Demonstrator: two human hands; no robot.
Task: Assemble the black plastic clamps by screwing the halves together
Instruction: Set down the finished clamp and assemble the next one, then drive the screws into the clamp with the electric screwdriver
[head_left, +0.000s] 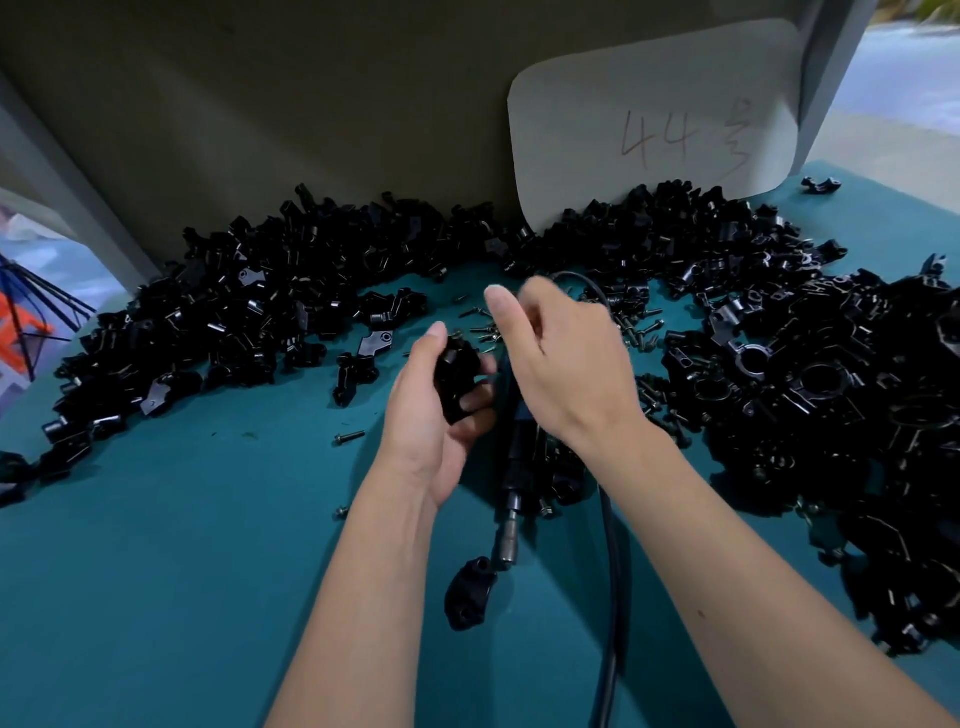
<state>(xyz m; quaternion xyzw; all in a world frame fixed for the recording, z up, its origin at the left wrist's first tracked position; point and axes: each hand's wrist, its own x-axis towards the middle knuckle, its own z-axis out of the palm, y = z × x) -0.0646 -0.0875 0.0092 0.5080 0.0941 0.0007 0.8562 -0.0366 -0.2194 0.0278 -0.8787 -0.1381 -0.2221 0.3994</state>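
My left hand (431, 415) grips a black plastic clamp (457, 379) above the middle of the teal table (182, 545), thumb up and fingers curled round it. My right hand (561, 358) hovers just to the right of it, blurred, fingers curled; whether it pinches a screw I cannot tell. A powered screwdriver (514, 493) with a black cable (613, 561) lies on the table under my right wrist, bit end towards me. One more black clamp part (470, 592) lies beside the bit. Loose screws (485, 332) are scattered behind my hands.
Heaps of black clamp halves (234, 312) curve along the back and left; a bigger heap of clamps (831, 395) fills the right side. A white card marked 44 (654, 119) leans on the grey back panel. Single screws (349, 437) lie on the near-left cloth.
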